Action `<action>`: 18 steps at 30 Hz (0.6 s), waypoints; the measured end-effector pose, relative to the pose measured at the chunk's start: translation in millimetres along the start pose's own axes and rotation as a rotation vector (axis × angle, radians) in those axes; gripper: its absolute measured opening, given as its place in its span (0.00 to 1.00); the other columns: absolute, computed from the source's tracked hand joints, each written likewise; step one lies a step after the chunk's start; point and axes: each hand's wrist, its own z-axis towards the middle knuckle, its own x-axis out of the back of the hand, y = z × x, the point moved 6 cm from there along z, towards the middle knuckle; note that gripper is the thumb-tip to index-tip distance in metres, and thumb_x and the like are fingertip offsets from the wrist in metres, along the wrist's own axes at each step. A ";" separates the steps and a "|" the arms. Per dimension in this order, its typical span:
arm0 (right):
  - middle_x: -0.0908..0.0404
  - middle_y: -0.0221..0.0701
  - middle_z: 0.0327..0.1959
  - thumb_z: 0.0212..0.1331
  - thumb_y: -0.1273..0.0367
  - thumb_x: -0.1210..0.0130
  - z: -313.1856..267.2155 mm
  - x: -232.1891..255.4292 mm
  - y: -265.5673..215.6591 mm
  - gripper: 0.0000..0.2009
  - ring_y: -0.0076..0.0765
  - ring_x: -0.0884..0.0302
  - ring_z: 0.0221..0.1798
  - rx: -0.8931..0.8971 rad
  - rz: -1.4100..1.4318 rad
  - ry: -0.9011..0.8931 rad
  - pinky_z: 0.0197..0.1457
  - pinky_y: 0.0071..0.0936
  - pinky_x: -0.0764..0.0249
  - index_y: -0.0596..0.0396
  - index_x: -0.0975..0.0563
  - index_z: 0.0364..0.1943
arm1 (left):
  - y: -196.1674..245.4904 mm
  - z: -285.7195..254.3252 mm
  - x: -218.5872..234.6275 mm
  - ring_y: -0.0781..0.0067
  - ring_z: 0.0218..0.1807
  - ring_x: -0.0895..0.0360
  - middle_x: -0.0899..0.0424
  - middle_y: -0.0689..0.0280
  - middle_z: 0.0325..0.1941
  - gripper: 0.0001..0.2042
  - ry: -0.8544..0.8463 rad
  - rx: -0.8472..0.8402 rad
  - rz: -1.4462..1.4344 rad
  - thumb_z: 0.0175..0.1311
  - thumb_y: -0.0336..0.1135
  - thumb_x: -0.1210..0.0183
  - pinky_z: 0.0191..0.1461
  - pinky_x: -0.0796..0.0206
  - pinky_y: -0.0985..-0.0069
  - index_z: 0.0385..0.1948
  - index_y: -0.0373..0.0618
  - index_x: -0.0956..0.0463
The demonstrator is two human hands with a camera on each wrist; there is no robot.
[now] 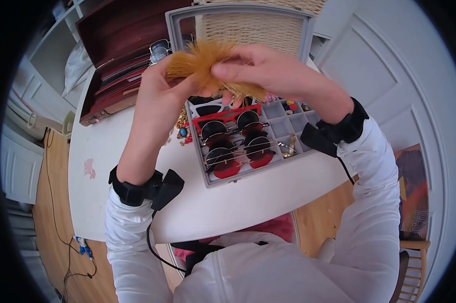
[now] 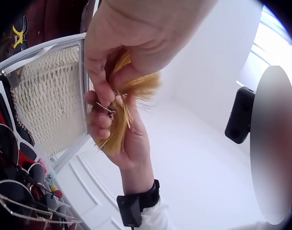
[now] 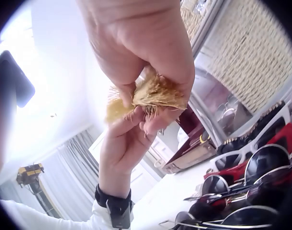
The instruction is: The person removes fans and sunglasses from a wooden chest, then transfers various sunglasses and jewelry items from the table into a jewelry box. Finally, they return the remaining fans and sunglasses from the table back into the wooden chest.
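A mustard-yellow tassel ornament with long fine threads is held up between both hands over the display case. The left hand grips it from the left, its thumb and fingers pinching near the middle. From the other side, the right hand holds the fringe with its thumb on top. A small metal piece shows among the fingers in the left wrist view. Below the hands is the grey display case, holding several pairs of sunglasses and small compartments of jewellery.
The case's glass lid stands raised at the back, before a woven basket. A dark red box lies open at the back left, with glasses near it. Beaded jewellery rests on the white table beside the case.
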 end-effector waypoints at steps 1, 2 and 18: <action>0.23 0.31 0.32 0.59 0.64 0.45 1.5 -9.8 3.4 0.17 0.21 0.25 0.30 -0.023 0.119 -0.095 0.33 0.19 0.28 0.63 0.28 0.48 | 0.3 -1.6 -2.6 0.76 0.32 0.21 0.19 0.60 0.34 0.09 0.005 0.003 -0.001 0.58 0.22 0.47 0.40 0.28 0.81 0.40 0.31 0.27; 0.23 0.31 0.29 0.58 0.68 0.43 2.2 -7.8 6.8 0.16 0.20 0.25 0.29 -0.033 0.096 -0.086 0.32 0.15 0.29 0.66 0.28 0.46 | 1.3 -3.1 -5.8 0.77 0.33 0.21 0.19 0.60 0.34 0.09 -0.005 0.000 -0.032 0.58 0.21 0.47 0.41 0.29 0.82 0.40 0.32 0.26; 0.23 0.44 0.28 0.49 0.77 0.49 -64.7 143.9 115.5 0.06 0.49 0.24 0.33 0.054 -1.421 0.285 0.36 0.33 0.30 0.61 0.27 0.32 | -49.7 4.4 106.5 0.69 0.36 0.20 0.18 0.60 0.31 0.09 -0.101 -0.043 0.737 0.53 0.26 0.42 0.39 0.29 0.75 0.36 0.38 0.23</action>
